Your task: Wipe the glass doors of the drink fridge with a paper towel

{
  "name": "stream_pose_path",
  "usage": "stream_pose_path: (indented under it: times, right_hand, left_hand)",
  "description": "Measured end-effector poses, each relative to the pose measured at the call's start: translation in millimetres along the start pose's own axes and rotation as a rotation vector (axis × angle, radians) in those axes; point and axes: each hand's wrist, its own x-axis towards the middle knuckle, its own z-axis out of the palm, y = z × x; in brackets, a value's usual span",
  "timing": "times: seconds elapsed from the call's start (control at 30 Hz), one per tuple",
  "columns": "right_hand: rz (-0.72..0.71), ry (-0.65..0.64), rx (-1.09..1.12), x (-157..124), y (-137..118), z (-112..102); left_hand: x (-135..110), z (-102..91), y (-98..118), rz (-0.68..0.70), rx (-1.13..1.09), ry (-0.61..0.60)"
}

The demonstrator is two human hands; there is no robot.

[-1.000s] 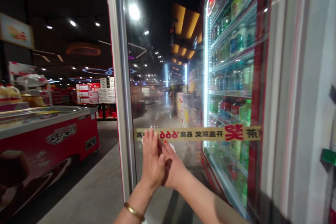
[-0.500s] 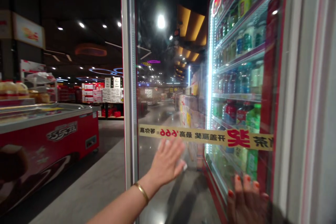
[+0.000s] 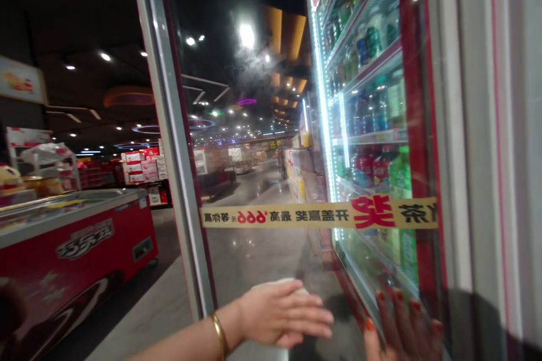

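Note:
A glass cooler door [image 3: 254, 254] stands in front of me, with a yellow sticker strip [image 3: 296, 216] across it whose lettering reads backwards. My left hand [image 3: 283, 313], a gold bangle at its wrist, lies flat near the lower glass with fingers stretched to the right. A folded white cloth [image 3: 275, 286] shows along its upper edge, pinned under the palm. At the lower right, my right hand [image 3: 406, 327] has red-orange nails and fingers spread upward near the door. The glass dims it, and I cannot tell which side it is on.
Behind the glass, a lit cooler [image 3: 326, 124] holds bottles on several shelves. The door's metal frame edge [image 3: 169, 113] rises at left. A red chest freezer [image 3: 84, 248] stands farther left, with stacked boxes [image 3: 141, 166] beyond. A pale vertical panel [image 3: 470, 124] borders the right.
My left hand has moved down and turned from pointing up to pointing right, and more of the white cloth shows. The view has tilted and shifted. My right hand stays low at the right.

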Motion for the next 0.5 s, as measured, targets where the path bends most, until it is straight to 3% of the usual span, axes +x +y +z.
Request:
stream_pose_path:
  times: [0.03,0.1,0.2,0.23,0.3,0.33,0.4,0.43,0.5]
  right_hand:
    - [0.004,-0.018,-0.001,1.3,-1.2,-0.8]
    - [0.011,-0.04,-0.008,3.8,-3.6,-2.9]
    - [0.02,-0.067,-0.022,7.0,-6.9,-5.9]
    - [0.025,-0.076,-0.027,7.2,-7.6,-6.2]
    - [0.033,-0.09,-0.037,5.8,-7.6,-5.1]
    - [0.033,-0.092,-0.04,4.2,-6.8,-3.8]
    - [0.018,-0.094,-0.042,0.7,-3.8,-0.6]
    - [0.01,-0.089,-0.044,-0.7,-1.9,0.8]
    - [-0.011,-0.061,-0.051,-1.8,1.6,1.7]
  left_hand:
    - [-4.3,-1.7,3.5,0.044,-0.002,-0.012]
    - [-7.6,-10.8,-22.5,-0.077,0.04,-0.002]
    - [12.2,-25.2,-109.2,-0.524,0.126,0.101]
    - [24.4,-27.1,-134.1,-0.739,0.146,0.152]
    - [48.9,-24.0,-154.7,-0.997,0.15,0.215]
    - [57.9,-19.0,-147.1,-1.037,0.152,0.214]
    - [62.2,-2.9,-101.2,-0.877,0.163,0.14]
    - [56.7,6.5,-69.5,-0.69,0.17,0.058]
    - [34.5,22.2,-9.9,-0.132,0.163,-0.066]
